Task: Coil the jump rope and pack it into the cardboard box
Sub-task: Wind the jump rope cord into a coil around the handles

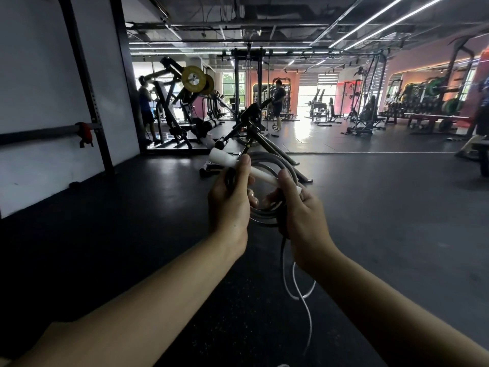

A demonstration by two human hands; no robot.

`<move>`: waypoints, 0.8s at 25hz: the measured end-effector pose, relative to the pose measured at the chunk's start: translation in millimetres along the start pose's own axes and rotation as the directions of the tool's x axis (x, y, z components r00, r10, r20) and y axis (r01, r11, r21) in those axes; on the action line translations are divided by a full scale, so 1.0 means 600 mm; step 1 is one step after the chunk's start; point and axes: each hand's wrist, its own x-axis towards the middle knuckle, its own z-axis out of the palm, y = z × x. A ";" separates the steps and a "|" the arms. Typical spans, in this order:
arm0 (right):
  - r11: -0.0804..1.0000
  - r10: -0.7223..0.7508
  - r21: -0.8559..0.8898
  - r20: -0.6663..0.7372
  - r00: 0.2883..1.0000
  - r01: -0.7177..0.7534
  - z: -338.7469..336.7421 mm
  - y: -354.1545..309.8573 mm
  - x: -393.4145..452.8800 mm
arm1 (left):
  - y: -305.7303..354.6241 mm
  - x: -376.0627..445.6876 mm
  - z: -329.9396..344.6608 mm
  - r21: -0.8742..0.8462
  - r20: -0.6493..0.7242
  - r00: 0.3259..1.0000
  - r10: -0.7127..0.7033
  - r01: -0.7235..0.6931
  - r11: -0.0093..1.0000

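Note:
I hold the jump rope in front of me with both hands, at about chest height. My left hand [230, 200] grips a white handle [225, 158] that sticks up and to the left, together with one side of the coiled grey rope [275, 157]. My right hand [304, 215] is closed on the other side of the coil and on the handle's lower end. Several loops form a ring between my hands. A loose white length of rope [300, 292] hangs below my right hand toward the floor. No cardboard box is in view.
I stand on a dark rubber gym floor [132, 221]. A black exercise machine [248, 128] stands just beyond my hands. A white wall with a black rack upright [90, 96] runs along the left. Weight machines, racks and two people are farther back.

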 end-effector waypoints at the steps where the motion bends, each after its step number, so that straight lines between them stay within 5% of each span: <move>1: 1.000 0.013 0.002 0.014 1.000 -0.013 0.000 -0.003 -0.001 | -0.002 0.001 -0.008 -0.004 0.030 1.000 -0.010 0.011 1.000; 6: 0.999 0.012 -0.032 0.129 0.992 -0.008 -0.011 -0.028 0.016 | 0.015 0.038 -0.063 0.143 0.196 0.980 -0.020 -0.008 0.990; 8: 0.990 0.012 -0.143 0.193 0.981 0.016 -0.021 -0.043 0.028 | 0.045 0.063 -0.083 0.279 0.295 0.951 0.094 -0.180 0.943; 10: 0.962 -0.008 -0.259 0.292 0.957 0.087 -0.026 -0.057 0.036 | 0.080 0.078 -0.090 0.455 0.538 0.812 0.225 -0.505 0.734; 12: 0.921 -0.034 -0.341 0.413 0.910 0.190 -0.027 -0.067 0.044 | 0.111 0.076 -0.070 0.560 0.758 0.651 0.052 -0.689 0.461; 13: 0.878 -0.050 -0.403 0.461 0.886 0.259 -0.027 -0.071 0.048 | 0.121 0.071 -0.054 0.598 0.778 0.622 -0.082 -0.695 0.398; 16: 0.731 -0.059 -0.544 0.551 0.832 0.412 -0.027 -0.086 0.043 | 0.130 0.056 -0.021 0.709 0.698 0.622 -0.355 -0.533 0.461; 20: 0.805 -0.025 -0.506 0.493 0.870 0.310 -0.043 -0.092 0.030 | 0.125 0.050 -0.021 0.754 0.656 0.621 -0.429 -0.572 0.324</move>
